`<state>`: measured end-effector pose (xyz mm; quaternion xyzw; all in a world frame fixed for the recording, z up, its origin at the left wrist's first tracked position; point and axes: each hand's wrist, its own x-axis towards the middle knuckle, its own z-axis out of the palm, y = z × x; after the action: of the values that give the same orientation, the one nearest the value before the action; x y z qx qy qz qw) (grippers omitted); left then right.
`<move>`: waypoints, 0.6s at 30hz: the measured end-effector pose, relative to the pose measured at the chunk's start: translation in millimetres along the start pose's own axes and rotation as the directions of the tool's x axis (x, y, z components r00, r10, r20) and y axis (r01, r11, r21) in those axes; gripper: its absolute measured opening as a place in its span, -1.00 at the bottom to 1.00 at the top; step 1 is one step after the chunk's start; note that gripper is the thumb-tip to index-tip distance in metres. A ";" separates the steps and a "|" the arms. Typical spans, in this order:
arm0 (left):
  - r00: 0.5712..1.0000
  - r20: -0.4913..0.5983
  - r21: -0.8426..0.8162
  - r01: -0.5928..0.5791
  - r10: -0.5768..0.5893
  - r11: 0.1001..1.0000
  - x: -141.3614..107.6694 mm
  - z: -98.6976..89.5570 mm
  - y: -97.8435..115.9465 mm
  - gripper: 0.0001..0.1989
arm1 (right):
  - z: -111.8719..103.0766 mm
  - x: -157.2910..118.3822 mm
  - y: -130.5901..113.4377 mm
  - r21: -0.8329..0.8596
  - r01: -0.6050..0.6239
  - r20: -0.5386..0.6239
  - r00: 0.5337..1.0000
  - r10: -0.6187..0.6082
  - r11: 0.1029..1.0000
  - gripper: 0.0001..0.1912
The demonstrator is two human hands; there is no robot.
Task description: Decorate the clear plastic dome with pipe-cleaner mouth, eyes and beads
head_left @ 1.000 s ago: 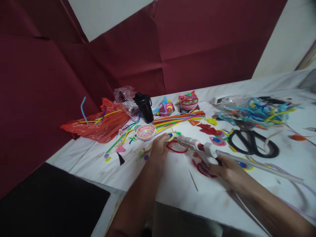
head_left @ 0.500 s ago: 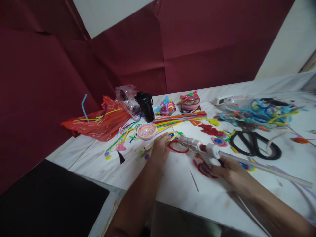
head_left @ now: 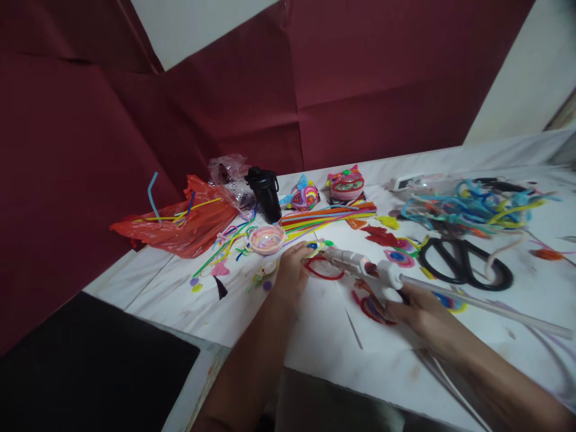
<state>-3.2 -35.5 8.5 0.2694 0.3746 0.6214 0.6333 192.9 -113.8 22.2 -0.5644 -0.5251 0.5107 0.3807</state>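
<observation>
My right hand is closed round the handle of a white glue gun, with a long glue stick jutting out of its back. The gun's nozzle points left, close to a small yellow, blue and green craft piece. My left hand pinches that piece at its near edge; the fingertips are partly hidden. Just below the nozzle lies a red ring. A coiled piece with a red rim rests under the gun, partly covered by my right hand.
Black-handled scissors lie at the right, before a heap of pipe cleaners. A pink bowl, black bottle and red plastic bag stand left. Two decorated figures sit behind a bundle of pipe cleaners.
</observation>
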 end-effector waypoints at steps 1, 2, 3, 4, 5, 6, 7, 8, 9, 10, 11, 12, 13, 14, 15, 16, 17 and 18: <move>1.000 -0.005 0.001 -0.001 0.001 1.000 0.1 0.0 0.1 -0.80 | -0.1 -0.3 -1.3 0.003 -0.009 -0.001 1.000 0.009 1.000 -0.47; 1.000 -0.010 -0.002 -0.001 0.001 1.000 0.2 0.1 0.2 -0.80 | 0.0 -0.7 -2.6 0.003 -0.024 0.000 1.000 0.024 1.000 -0.46; 1.000 -0.013 -0.006 -0.003 0.003 1.000 0.4 0.3 0.2 -0.80 | 0.3 -1.2 -3.8 0.003 -0.040 -0.004 0.999 0.040 0.999 -0.46; 1.000 -0.017 -0.011 -0.005 0.005 1.000 0.5 0.5 0.3 -0.80 | 0.6 -1.6 -4.7 0.006 -0.045 -0.013 0.999 0.045 0.999 -0.44; 1.000 -0.016 -0.014 -0.006 0.006 1.000 0.4 0.8 0.3 -0.81 | 0.9 -1.8 -5.0 0.010 -0.045 -0.019 0.999 0.045 0.999 -0.43; 1.000 -0.013 -0.018 -0.005 0.005 1.000 0.3 1.1 0.3 -0.81 | 1.1 -1.9 -4.7 0.013 -0.047 -0.021 0.999 0.047 0.999 -0.43; 1.000 -0.008 -0.021 -0.006 0.006 1.000 0.0 1.4 0.2 -0.81 | 1.2 -1.9 -3.7 0.010 -0.051 -0.020 0.998 0.052 0.999 -0.45; 1.000 -0.004 -0.025 -0.007 0.007 1.000 -0.3 1.6 0.1 -0.81 | 1.3 -1.6 -2.1 0.006 -0.058 -0.020 0.998 0.059 0.998 -0.47; 1.000 -0.003 -0.028 -0.005 0.005 1.000 -0.6 1.7 0.0 -0.81 | 1.2 -1.1 -0.2 0.003 -0.065 -0.019 0.998 0.066 0.998 -0.49; 1.000 -0.007 -0.029 -0.004 0.004 1.000 -0.8 1.7 -0.2 -0.80 | 1.0 -0.6 2.0 0.002 -0.071 -0.013 0.997 0.071 0.997 -0.50; 1.000 -0.012 -0.029 -0.003 0.003 1.000 -1.0 1.6 -0.3 -0.79 | 0.7 0.0 4.0 0.003 -0.074 -0.005 0.997 0.074 0.997 -0.49; 1.000 -0.016 -0.024 -0.004 0.004 1.000 -1.1 1.5 -0.5 -0.78 | 0.3 0.6 5.7 0.005 -0.073 0.007 0.997 0.073 0.997 -0.47; 1.000 -0.017 -0.016 -0.007 0.007 1.000 -1.1 1.5 -0.6 -0.78 | -0.1 1.0 6.9 0.005 -0.070 0.019 0.997 0.069 0.998 -0.47; 1.000 -0.016 -0.006 -0.010 0.010 1.000 -1.0 1.6 -0.6 -0.79 | -0.5 1.3 7.5 0.002 -0.064 0.024 0.998 0.064 0.998 -0.48; 1.000 -0.016 0.004 -0.011 0.011 1.000 -1.0 1.8 -0.7 -0.79 | -0.9 1.3 7.5 -0.006 -0.063 0.029 0.998 0.063 0.998 -0.50; 1.000 -0.016 0.012 -0.010 0.010 1.000 -0.9 2.1 -0.6 -0.80 | -1.3 1.2 7.0 -0.015 -0.061 0.030 0.998 0.061 0.998 -0.52; 1.000 -0.018 0.016 -0.005 0.005 1.000 -0.9 2.5 -0.5 -0.81 | -1.5 0.8 6.2 -0.023 -0.061 0.030 0.998 0.062 0.998 -0.53; 1.000 -0.023 0.017 0.000 0.001 1.000 -0.9 2.8 -0.5 -0.81 | -1.6 0.2 5.3 -0.025 -0.058 0.024 0.998 0.059 0.998 -0.55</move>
<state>-0.6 -36.0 9.8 0.2676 0.3869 0.6214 0.6266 195.5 -114.2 17.3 -0.5777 -0.5192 0.5222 0.3521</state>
